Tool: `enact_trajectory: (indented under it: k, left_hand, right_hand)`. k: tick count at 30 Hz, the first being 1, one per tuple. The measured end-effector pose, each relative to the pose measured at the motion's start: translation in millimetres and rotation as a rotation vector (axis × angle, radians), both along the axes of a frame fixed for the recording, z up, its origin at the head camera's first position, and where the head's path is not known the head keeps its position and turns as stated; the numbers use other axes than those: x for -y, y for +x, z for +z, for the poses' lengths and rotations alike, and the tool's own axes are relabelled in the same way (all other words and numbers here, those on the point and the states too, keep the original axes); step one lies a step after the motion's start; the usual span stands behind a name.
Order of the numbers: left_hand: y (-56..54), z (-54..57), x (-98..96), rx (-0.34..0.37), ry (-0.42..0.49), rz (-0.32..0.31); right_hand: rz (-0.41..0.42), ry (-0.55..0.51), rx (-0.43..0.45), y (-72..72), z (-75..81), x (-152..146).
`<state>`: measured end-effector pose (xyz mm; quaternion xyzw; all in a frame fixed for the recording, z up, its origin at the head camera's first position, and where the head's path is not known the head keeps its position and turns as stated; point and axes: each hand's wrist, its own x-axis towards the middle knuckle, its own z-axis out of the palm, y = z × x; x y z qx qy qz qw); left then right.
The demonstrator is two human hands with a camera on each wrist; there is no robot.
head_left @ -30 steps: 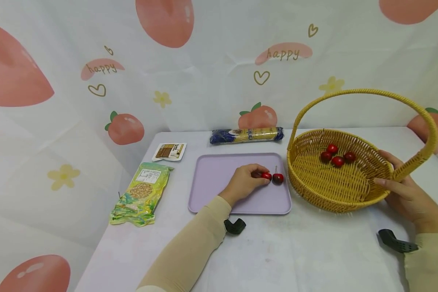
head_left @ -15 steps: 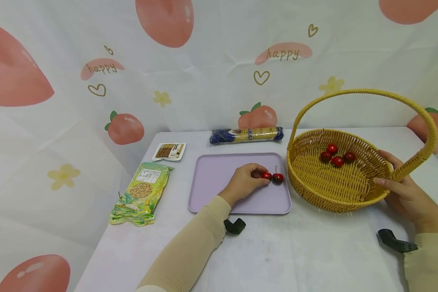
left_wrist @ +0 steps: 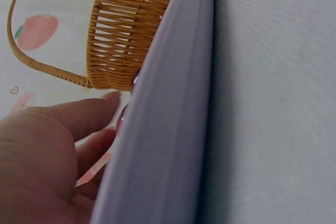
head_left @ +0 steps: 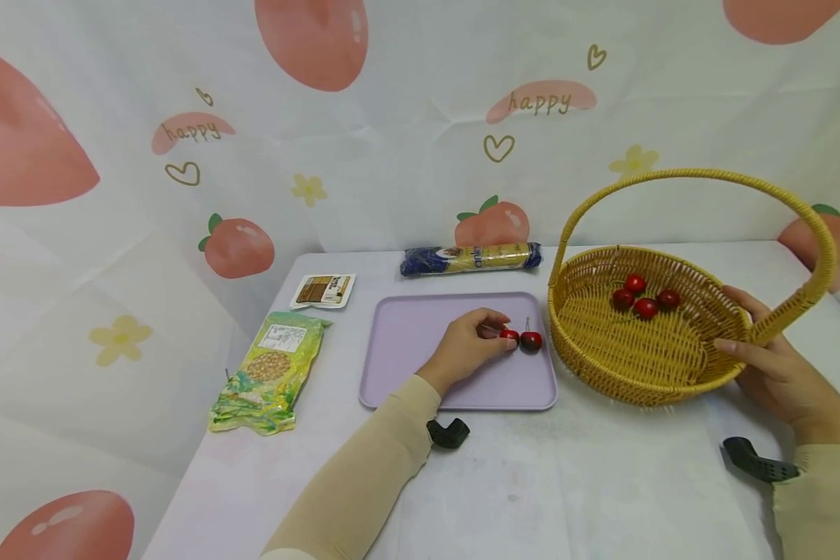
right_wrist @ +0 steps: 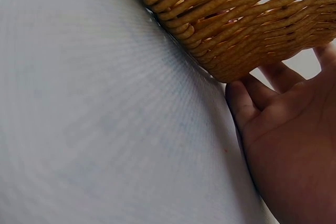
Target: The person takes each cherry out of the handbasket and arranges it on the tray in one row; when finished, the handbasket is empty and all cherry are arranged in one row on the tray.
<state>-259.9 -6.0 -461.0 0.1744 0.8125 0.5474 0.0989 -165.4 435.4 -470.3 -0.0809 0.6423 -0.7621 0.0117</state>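
On the lilac tray (head_left: 406, 350), my left hand (head_left: 464, 348) has thumb and fingertips around a red cherry (head_left: 509, 336), pinching it low over the surface. Just right of it lies a darker cherry (head_left: 530, 341), its stem pointing up. In the left wrist view the tray's raised edge hides most of both cherries. My right hand (head_left: 777, 369) grips the right side of a yellow wicker basket (head_left: 623, 354), thumb over the rim and fingers outside against the weave. Several cherries (head_left: 645, 308) lie together in the basket towards its back.
Behind the tray lies a blue-and-yellow packet (head_left: 470, 259). A green-yellow bag (head_left: 269, 373) and a small flat pack (head_left: 323, 291) are at the left. The basket's tall handle (head_left: 700, 174) arches above it. A patterned cloth (head_left: 392, 155) hangs behind the table.
My left fingers have shifted slightly around the cherry, which stays in about the same spot. The right hand and basket hold still; the head view has moved a little.
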Motion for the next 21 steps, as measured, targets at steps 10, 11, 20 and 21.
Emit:
enact_trajectory:
  k: [10,11,20,21]
  left_hand:
    - [1.3,9.9,-2.7,0.118,0.241,0.096]
    - [1.5,11.6,-2.6,0.128,0.251,0.097]
    - [4.7,29.0,-3.7,0.146,0.310,-0.012]
    - [5.0,30.5,-4.6,0.152,0.327,-0.025]
  right_hand:
    - [0.001,-0.001,0.020,-0.2,1.6,1.0]
    - [0.001,0.003,0.023,-0.1,1.9,0.9]
    - [0.011,-0.024,0.029,0.5,1.2,-0.4]
    - [0.010,-0.020,0.030,0.7,1.1,-0.7]
